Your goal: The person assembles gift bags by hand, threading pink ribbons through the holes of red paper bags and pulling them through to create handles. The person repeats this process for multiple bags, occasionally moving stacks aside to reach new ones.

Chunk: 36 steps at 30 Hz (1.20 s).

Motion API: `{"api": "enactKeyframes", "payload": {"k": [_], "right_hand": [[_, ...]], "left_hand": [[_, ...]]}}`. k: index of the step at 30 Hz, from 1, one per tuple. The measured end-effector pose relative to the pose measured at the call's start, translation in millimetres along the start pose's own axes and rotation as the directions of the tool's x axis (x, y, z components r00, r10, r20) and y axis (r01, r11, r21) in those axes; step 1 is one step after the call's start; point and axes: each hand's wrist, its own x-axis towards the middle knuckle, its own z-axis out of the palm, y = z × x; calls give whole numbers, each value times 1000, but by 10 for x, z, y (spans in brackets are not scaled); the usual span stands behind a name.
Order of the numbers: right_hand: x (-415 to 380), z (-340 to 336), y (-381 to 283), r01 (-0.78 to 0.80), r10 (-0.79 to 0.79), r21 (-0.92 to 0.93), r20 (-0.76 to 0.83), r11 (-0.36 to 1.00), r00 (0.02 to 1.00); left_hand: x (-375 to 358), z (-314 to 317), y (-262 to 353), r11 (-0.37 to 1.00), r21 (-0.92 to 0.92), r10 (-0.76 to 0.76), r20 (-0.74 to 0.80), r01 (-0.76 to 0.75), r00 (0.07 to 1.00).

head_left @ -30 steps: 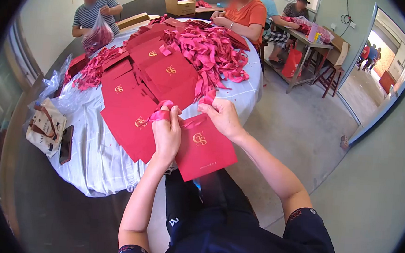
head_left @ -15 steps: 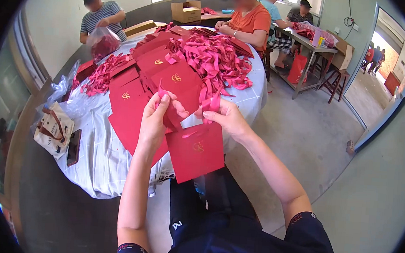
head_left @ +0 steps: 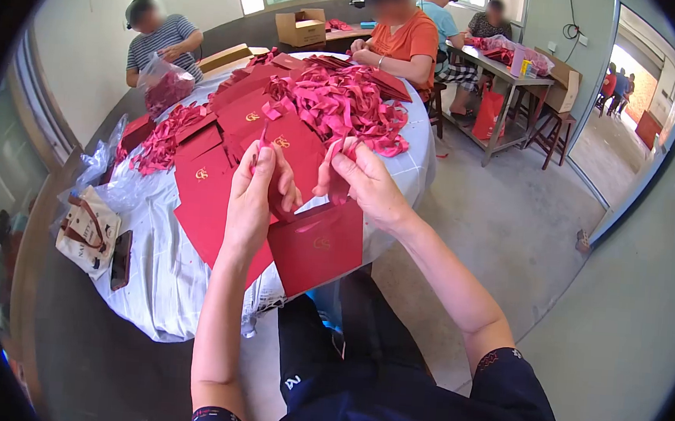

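Note:
My left hand (head_left: 259, 189) is closed, with a pink ribbon end sticking up between its thumb and finger. Opposite it, my right hand (head_left: 365, 175) pinches pink ribbon (head_left: 347, 144) too. Just below both hands hangs a red paper gift bag (head_left: 317, 250) with a gold monogram, tilted near the table edge. My fingers hide its top and how the ribbon joins it. More flat red bags (head_left: 211, 202) lie under and beyond my left hand. A heap of loose pink ribbons (head_left: 345, 101) is piled behind them.
A white cloth (head_left: 157, 264) covers the round table. On its left are a canvas tote (head_left: 89, 232), a dark phone (head_left: 121, 259) and clear plastic (head_left: 111, 152). Across the table are a person in stripes (head_left: 165, 46) and one in orange (head_left: 404, 43). A metal table (head_left: 511, 82) stands right.
Both hands still pinch ribbon, and the ribbon above my left hand now stands as a thin upright end. My right hand has turned and lifted slightly. The view has shifted a little.

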Motion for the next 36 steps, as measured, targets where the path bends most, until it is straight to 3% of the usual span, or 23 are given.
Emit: {"api": "enactKeyframes", "payload": {"k": [3,6,7,8,9,11,12,14,15,17,18,20,21,23,24,25,26,27,29,31,32,35,36], "right_hand": [[35,-6,50,6,-8,62,31,998,999],[74,4,107,-54,40,189,78,981,996],[53,21,79,-93,72,238,94,967,993],[27,41,26,-109,95,311,58,944,994],[106,120,39,-143,133,385,53,912,990],[165,137,67,-141,142,423,28,895,989],[198,152,91,-136,154,449,-3,883,988],[286,190,166,-163,194,542,0,824,981],[330,230,186,-179,222,578,-4,797,975],[425,323,270,-183,227,595,2,782,974],[475,375,311,-179,230,608,-6,773,973],[583,485,383,-200,247,629,14,751,969],[649,554,417,-220,265,644,28,732,964],[797,719,485,-224,191,644,122,731,974],[862,817,504,-205,185,561,93,802,978],[928,922,493,-185,176,471,63,863,982],[994,881,524,-180,143,298,142,938,979],[1018,890,561,-179,141,302,143,937,980],[1002,926,631,111,-111,-186,11,976,994],[934,764,643,-23,29,-156,42,988,999],[881,666,706,-77,79,-144,11,987,997],[702,421,891,-180,172,-129,-70,975,983],[618,344,924,-227,213,-124,-118,966,970]], "left_hand": [[11,-28,-26,1000,8,-15,-27,15,1000],[-12,-111,-41,988,144,-47,-64,55,997],[-25,-146,-64,972,233,8,-95,14,995],[-50,-251,-68,956,281,-51,-119,83,992],[-138,-364,-131,927,370,-15,-144,68,989],[-281,-509,-145,953,185,-198,-211,238,957],[-369,-566,-145,953,190,-190,-234,237,953],[-548,-669,-164,941,-174,-310,-101,290,945],[-619,-733,-161,936,-193,-300,-10,293,954],[-737,-776,-81,864,-434,-248,72,254,966],[-787,-793,-15,868,-429,-247,66,251,967],[-871,-846,90,951,-11,-301,-268,310,915],[-907,-886,86,952,-5,-296,-269,306,917],[-955,-980,89,973,116,-136,-402,198,905],[-924,-1086,166,983,60,-132,-430,174,893],[-919,-1255,211,979,128,-82,-471,160,878],[-871,-1393,305,978,168,-22,-496,121,868],[-802,-1551,417,975,207,37,-518,83,854],[-703,-2101,575,952,303,138,-556,46,819],[-491,-2555,720,935,348,277,-602,-65,749],[-423,-2863,771,941,334,252,-598,-50,761],[-208,-3832,693,869,471,244,-675,151,697],[-213,-4101,579,873,463,234,-677,156,698]]}}
